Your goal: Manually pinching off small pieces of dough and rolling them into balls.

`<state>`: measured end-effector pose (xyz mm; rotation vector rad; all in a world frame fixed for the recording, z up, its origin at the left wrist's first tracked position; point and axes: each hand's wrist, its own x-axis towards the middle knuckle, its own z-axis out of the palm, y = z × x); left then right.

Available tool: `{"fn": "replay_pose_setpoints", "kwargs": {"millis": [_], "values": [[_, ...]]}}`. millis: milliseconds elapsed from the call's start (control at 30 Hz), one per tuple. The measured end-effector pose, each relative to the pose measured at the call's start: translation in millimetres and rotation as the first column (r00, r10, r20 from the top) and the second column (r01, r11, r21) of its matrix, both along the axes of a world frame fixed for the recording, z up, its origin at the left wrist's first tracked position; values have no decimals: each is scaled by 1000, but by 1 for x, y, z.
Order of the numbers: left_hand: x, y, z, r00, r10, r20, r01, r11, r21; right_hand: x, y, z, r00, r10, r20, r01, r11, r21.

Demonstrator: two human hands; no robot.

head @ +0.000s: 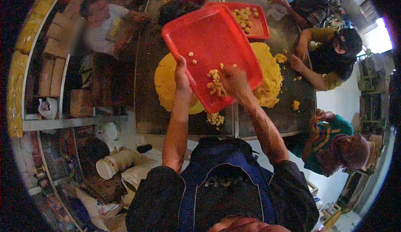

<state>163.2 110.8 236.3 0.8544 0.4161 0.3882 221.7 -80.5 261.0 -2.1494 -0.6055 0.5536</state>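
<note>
A red plastic tray point(210, 37) is tilted above the table, its lower corner pointing towards me. My left hand point(182, 80) grips the tray's left rim, thumb on top. Over the tray's lower right part is my right hand point(235, 80), blurred, beside a cluster of small pale yellow balls point(216, 86); whether its fingers hold any is unclear. A few single balls lie elsewhere on the tray. Below the lower corner, more balls sit in a heap point(215, 118) on the table. Large yellow dough masses point(165, 81) point(270, 75) show on both sides, partly covered by the tray.
The dark metal table point(147, 113) carries another red tray point(260, 23) of larger dough balls behind mine. Dough scraps point(296, 105) lie at right. People work along the right side point(332, 56), and another person point(109, 28) is at left. A white bucket point(108, 168) lies on the floor.
</note>
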Motion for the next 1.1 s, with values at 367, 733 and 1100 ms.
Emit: {"fn": "replay_pose_setpoints", "kwargs": {"millis": [367,733,1100], "values": [[15,-15,-3,968,-175,179,199,973,-122,64,12,-51,534,425,731,-484,862,-148],[-1,-13,49,987,-45,-155,65,990,126,10,-73,-49,729,166,664,-202,979,-22],[14,-3,-3,992,-127,-17,126,991,-36,-22,-58,-20,954,78,291,-71,997,-33]]}}
